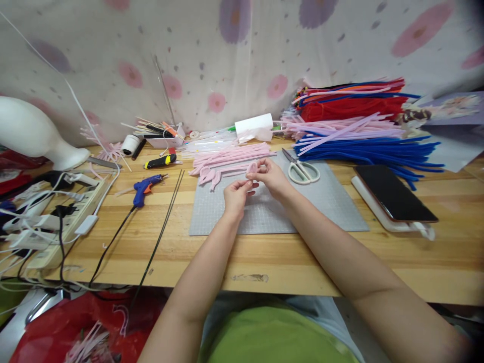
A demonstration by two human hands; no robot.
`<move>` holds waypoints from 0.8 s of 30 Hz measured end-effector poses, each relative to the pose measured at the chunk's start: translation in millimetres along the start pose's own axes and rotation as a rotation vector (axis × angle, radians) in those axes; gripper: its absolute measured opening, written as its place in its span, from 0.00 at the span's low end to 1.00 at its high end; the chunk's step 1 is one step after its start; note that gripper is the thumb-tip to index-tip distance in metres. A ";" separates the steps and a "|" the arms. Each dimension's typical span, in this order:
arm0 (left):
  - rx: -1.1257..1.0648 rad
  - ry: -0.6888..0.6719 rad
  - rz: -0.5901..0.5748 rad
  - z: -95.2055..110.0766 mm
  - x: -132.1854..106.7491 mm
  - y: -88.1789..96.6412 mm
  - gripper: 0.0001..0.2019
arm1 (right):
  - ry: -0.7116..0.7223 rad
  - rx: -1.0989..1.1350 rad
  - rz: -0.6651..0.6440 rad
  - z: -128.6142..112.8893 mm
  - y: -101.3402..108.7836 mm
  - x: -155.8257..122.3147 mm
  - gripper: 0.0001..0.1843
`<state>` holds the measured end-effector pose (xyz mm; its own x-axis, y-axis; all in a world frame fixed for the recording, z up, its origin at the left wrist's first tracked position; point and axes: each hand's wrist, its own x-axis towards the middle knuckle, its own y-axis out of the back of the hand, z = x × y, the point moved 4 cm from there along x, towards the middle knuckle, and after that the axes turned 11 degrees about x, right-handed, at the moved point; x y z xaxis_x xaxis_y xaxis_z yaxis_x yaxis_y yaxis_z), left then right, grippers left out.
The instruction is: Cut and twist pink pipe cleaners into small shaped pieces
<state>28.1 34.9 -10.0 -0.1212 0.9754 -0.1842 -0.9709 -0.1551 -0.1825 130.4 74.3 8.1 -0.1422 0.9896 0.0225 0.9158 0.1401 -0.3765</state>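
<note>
Cropped, covered.
White foam mannequin head (34, 128), nine o'clock, edge-cut; red plastic bag (98, 307), eight o'clock, likewise; pale-pink fuzzy piece (251, 168) part-hidden by right hand (271, 177).

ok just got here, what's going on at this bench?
A person is working with both bare hands over a gray mat. The right hand pinches a pink looped piece between its fingers; the left hand is right beside it, its grip too small to tell. Other pink shaped pieces lie to the left, with pink stems behind. The scissors and blue glue gun lie out of hand.
</note>
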 end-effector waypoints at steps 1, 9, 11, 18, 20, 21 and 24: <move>-0.002 0.002 0.004 -0.3 -0.1 -0.1 0.11 | -0.008 0.014 -0.008 0.8 0.3 0.2 0.23; 0.053 0.007 0.005 -8.0 2.2 -1.4 0.11 | -0.066 0.022 -0.081 14.8 2.4 4.4 0.21; 0.125 0.036 -0.036 -8.2 4.4 -0.1 0.11 | -0.028 -0.041 -0.038 15.7 6.2 6.2 0.19; 0.504 -0.266 0.079 12.3 33.0 18.3 0.12 | -0.026 -0.316 -0.025 16.1 11.6 7.3 0.18; 0.582 -0.269 0.045 12.8 43.8 17.9 0.11 | -0.034 -0.299 -0.025 17.3 11.4 6.9 0.18; 0.586 -0.271 0.060 13.0 48.4 18.0 0.11 | -0.030 -0.290 -0.022 18.2 11.8 7.0 0.18; 0.524 -0.301 0.105 11.5 58.0 15.2 0.11 | 0.013 -0.325 0.016 21.8 16.5 9.4 0.14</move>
<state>3.9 90.9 -12.4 -0.2007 0.9723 0.1194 -0.9137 -0.2297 0.3351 135.9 85.2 -18.0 -0.1237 0.9918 0.0319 0.9902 0.1255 -0.0616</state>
